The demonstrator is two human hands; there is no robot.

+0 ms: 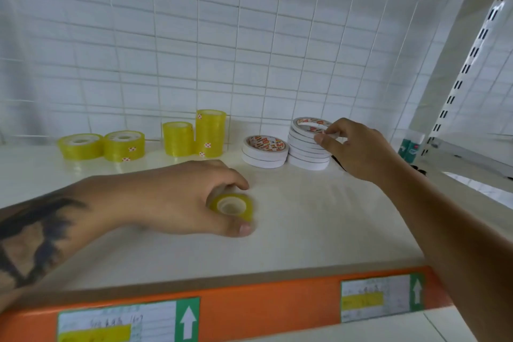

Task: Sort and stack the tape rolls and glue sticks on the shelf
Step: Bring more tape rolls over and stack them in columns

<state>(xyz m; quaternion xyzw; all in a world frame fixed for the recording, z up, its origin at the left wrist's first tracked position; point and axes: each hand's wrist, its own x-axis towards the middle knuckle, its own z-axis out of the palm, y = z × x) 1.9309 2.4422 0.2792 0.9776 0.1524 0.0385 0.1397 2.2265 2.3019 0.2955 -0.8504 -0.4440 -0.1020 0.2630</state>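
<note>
Fingers of my left hand (pixel 194 197) are gripping a yellow roll (pixel 231 206) at the shelf's (pixel 305 230) centre; at two o'clock my right hand (pixel 352 147) is pinching the top white roll (pixel 311 123) of a stack (pixel 308 150).

Bright, even light — soft shadows (edges bowed, slightly blurred).

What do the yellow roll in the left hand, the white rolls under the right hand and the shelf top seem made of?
Yellow tape roll: glossy, translucent plastic film on a pale core, probably card.
White tape rolls: matte, paper-like liner with red print, likely double-sided tape.
Shelf top: smooth cream surface with faint reflections, painted metal or laminate; cannot tell which.
</note>
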